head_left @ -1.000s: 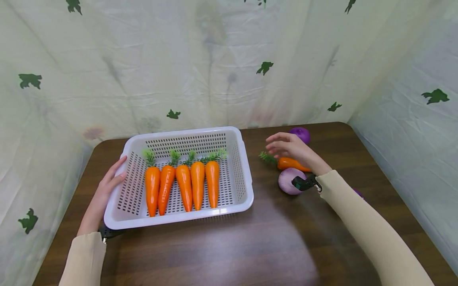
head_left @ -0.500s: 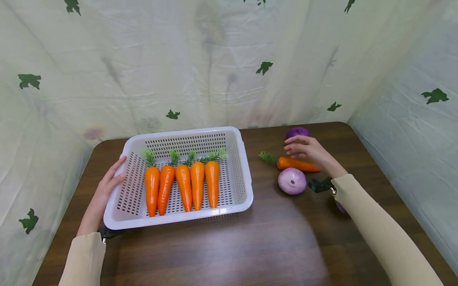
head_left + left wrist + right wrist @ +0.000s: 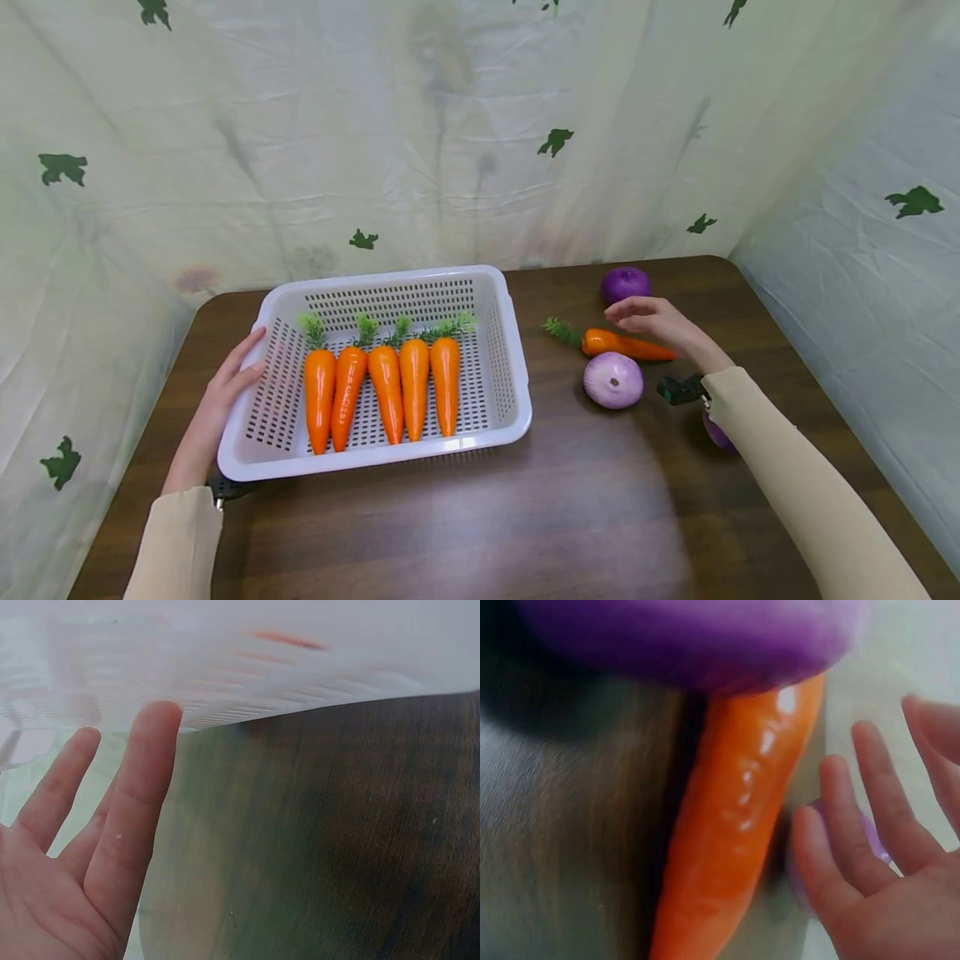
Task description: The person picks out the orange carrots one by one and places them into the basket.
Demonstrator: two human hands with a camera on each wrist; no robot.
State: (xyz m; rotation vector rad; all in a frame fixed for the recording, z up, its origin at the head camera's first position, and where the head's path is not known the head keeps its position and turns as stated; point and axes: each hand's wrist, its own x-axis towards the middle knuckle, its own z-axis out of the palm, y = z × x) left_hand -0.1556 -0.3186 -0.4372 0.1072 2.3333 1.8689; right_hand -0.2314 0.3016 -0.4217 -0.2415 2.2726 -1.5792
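Observation:
My left hand (image 3: 222, 392) rests against the left rim of a white slotted basket (image 3: 521, 379); in the left wrist view its fingers (image 3: 139, 787) look straight beneath the basket wall. Inside lie several orange carrots (image 3: 386, 387) with green leafy tops, side by side. My right hand (image 3: 663, 327) hovers above a loose carrot (image 3: 618, 343) on the table, holding nothing. The right wrist view has its fingers (image 3: 844, 840) spread beside that carrot. A pale purple onion (image 3: 612, 381) sits just in front of the carrot, and a dark purple onion (image 3: 626, 285) sits behind it.
Another purple onion (image 3: 718, 432) is partly hidden under my right forearm. The dark wooden table (image 3: 465, 525) meets a pale curtain with green leaf shapes (image 3: 555, 142) at the back and sides.
My right hand has moved rightward from above the carrot's leafy end towards its tip, slowing lately. More of the carrot and the pale onion now shows. The left hand and basket have stayed put.

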